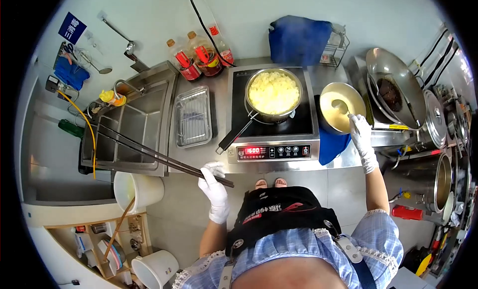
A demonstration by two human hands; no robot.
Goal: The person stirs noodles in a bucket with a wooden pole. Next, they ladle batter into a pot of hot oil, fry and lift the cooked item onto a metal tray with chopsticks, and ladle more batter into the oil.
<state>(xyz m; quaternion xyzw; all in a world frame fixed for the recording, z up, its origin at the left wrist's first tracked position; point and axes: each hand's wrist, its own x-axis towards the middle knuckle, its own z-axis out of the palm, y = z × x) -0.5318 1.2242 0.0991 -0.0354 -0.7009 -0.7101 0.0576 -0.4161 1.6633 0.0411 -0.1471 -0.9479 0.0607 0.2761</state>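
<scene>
White gloves cover both hands. My left hand (214, 190) is closed around a pair of long dark chopsticks (164, 159) that point left over the sink's edge. At the right, my right hand (359, 132) grips the handle of a ladle (339, 107), whose bowl sits in pale yellow liquid in a steel pot (326, 92). Between the hands, a steel saucepan (253, 114) heaped with yellow food (274, 92) stands on the induction cooker (273, 148), its black handle (231, 139) pointing toward the front left. The cooker's display reads 1600.
A wire rack tray (193, 117) lies left of the cooker, beside the steel sink (139, 122). Bottles (204, 55) stand behind. A wok (393, 84) and a large pot (438, 182) are at the right. A blue cloth (332, 145) hangs over the counter's front edge.
</scene>
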